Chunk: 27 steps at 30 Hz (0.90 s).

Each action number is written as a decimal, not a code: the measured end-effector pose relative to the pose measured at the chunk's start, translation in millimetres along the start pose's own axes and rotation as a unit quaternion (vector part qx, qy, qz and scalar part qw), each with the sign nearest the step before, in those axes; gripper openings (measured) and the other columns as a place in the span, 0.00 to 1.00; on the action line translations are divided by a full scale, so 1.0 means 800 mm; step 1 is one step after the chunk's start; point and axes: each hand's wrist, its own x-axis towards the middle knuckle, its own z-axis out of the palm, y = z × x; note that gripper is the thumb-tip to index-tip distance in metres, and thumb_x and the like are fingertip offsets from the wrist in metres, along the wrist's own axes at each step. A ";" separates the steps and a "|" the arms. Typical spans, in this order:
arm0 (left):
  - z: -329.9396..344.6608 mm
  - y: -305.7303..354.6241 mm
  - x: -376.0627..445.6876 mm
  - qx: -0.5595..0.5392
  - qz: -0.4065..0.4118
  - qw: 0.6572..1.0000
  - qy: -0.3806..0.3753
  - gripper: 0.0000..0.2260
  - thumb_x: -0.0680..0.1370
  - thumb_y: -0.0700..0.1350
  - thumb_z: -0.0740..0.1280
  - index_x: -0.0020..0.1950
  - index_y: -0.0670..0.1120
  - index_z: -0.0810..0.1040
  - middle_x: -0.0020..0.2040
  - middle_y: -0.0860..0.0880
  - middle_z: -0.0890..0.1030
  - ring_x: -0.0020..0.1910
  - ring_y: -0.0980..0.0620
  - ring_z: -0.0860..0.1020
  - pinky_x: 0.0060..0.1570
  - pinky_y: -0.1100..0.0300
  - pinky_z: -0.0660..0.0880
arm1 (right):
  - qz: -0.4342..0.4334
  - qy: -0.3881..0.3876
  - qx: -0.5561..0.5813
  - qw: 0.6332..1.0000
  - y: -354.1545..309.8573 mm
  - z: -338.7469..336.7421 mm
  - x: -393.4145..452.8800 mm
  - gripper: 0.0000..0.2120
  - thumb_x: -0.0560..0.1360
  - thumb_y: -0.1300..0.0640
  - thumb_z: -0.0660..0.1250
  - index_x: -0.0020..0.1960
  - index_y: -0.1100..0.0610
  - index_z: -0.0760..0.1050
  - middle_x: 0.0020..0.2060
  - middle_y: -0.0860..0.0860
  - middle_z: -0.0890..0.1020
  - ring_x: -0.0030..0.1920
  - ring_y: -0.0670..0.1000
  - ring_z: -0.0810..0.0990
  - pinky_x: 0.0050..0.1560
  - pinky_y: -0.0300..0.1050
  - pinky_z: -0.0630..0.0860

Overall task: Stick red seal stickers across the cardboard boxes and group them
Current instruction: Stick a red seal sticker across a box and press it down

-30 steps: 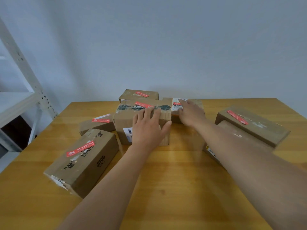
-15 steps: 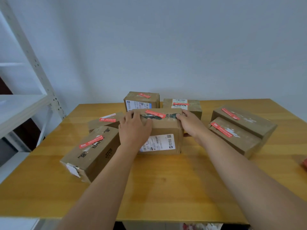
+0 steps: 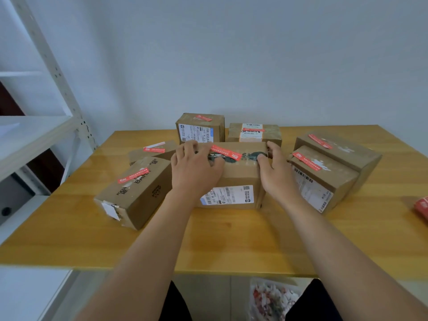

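The centre box [image 3: 234,179] sits on the tabletop [image 3: 231,242] in the middle of the cluster, a red seal sticker [image 3: 225,152] already across its top seam, so the two-handed hold looks meant for shifting it into line with its neighbours rather than for sealing. The left hand [image 3: 194,167] lies over its top left corner, fingers curled onto the lid; the right hand [image 3: 275,170] clasps its right end, thumb on top and fingers wrapped behind. Each grip is half closed round the cardboard. Every other box bears a sticker: two behind the centre box, two left of it, two just beside its right end. More red stickers [image 3: 422,208] lie far right of it.
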 end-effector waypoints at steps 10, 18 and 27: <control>-0.007 0.007 -0.001 -0.061 -0.012 0.998 0.000 0.19 0.79 0.53 0.60 0.70 0.55 0.70 0.68 0.48 0.65 0.70 0.45 0.60 0.70 0.46 0.57 | -0.046 0.052 -0.038 0.997 0.015 0.008 -0.020 0.24 0.83 0.50 0.54 0.78 0.53 0.57 0.69 0.51 0.72 0.65 0.50 0.73 0.54 0.40 0.68; -0.003 0.001 0.002 -0.123 -0.025 0.990 0.061 0.09 0.80 0.50 0.62 0.59 0.55 0.78 0.62 0.50 0.71 0.65 0.46 0.64 0.65 0.49 0.63 | -0.068 0.079 -0.042 0.994 0.015 0.007 -0.028 0.23 0.83 0.51 0.56 0.77 0.54 0.58 0.68 0.50 0.73 0.59 0.46 0.73 0.53 0.41 0.70; 0.002 0.000 0.046 -0.026 0.097 0.995 0.009 0.10 0.83 0.48 0.58 0.54 0.47 0.77 0.51 0.48 0.77 0.52 0.50 0.71 0.50 0.59 0.66 | -0.187 0.093 -0.226 0.952 -0.014 0.003 -0.006 0.17 0.78 0.60 0.63 0.66 0.57 0.75 0.69 0.55 0.71 0.71 0.57 0.66 0.70 0.58 0.65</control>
